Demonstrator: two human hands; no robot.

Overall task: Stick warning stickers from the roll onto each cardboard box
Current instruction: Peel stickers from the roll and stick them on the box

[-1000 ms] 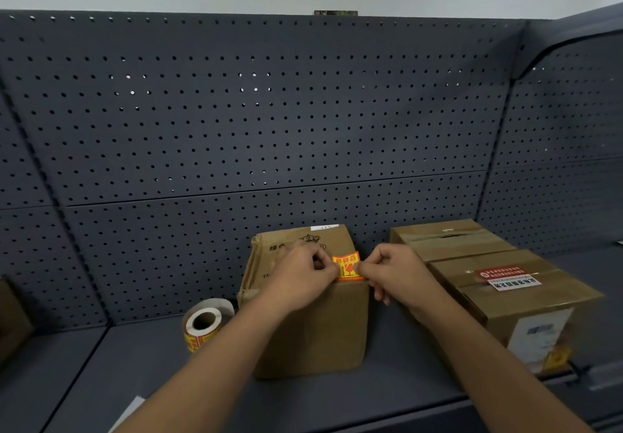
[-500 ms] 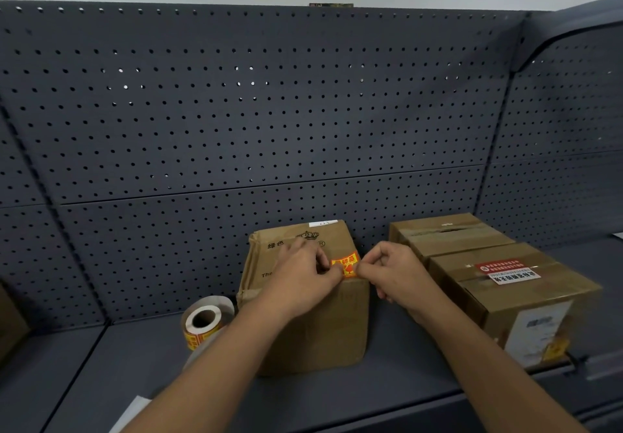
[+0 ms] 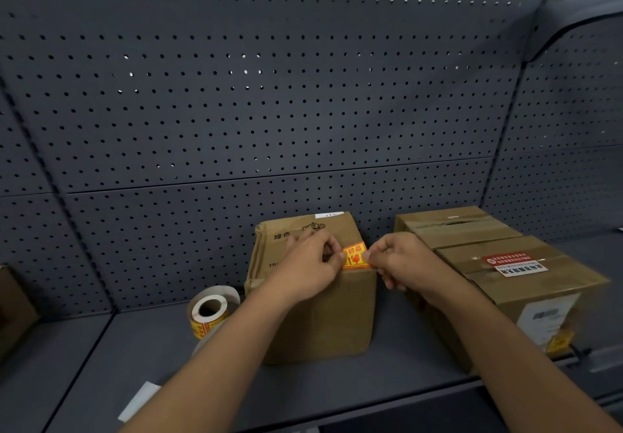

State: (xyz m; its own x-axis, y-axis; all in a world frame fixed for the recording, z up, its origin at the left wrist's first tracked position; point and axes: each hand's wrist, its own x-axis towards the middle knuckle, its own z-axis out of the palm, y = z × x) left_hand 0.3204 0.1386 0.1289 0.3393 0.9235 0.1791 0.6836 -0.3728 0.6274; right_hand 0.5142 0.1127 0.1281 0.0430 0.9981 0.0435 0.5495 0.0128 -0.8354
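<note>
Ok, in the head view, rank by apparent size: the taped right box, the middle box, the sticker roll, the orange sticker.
1. taped right box, though nearer the camera, so lead unsure.
2. middle box.
3. sticker roll.
4. orange sticker.

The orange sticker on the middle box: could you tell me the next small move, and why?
Probably press the sticker flat onto the box: the left hand and right hand pinch its opposite edges at the box's top front edge, so it seems not smoothed down.

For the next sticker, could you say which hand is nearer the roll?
Left. The left hand is right of the sticker roll; the right hand is farther right.
</note>
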